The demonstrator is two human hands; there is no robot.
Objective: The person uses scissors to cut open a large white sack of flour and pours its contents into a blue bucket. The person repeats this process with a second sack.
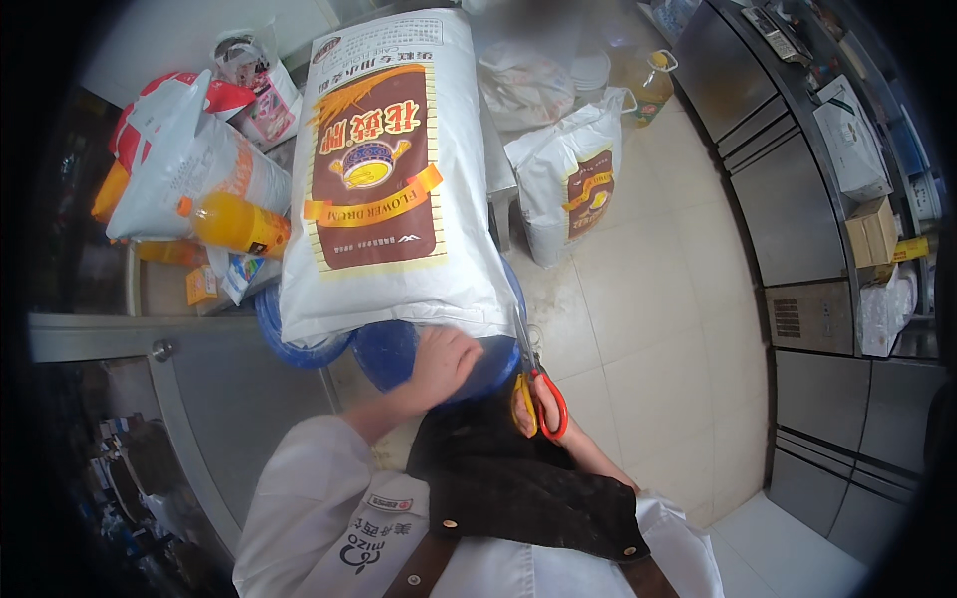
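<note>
A large white sack of Flower Drum cake flour (471, 291) lies flat before me, its near end over a blue plastic lid (385, 359). My left hand (446, 364) is at the sack's near edge, slightly blurred, its fingers curled; whether it pinches the edge is unclear. In my right hand (540, 410) are scissors (527, 347) with red and yellow handles. Their blades point away from me and are slightly apart, close beside the sack's near right corner.
An orange drink bottle (239, 224) and plastic bags (262, 168) crowd the sack's left side. On the tiled floor to the right stand a smaller flour sack (572, 183) and an oil bottle (654, 93). Steel refrigerator cabinets (785, 202) line the far right; a door (224, 418) is at left.
</note>
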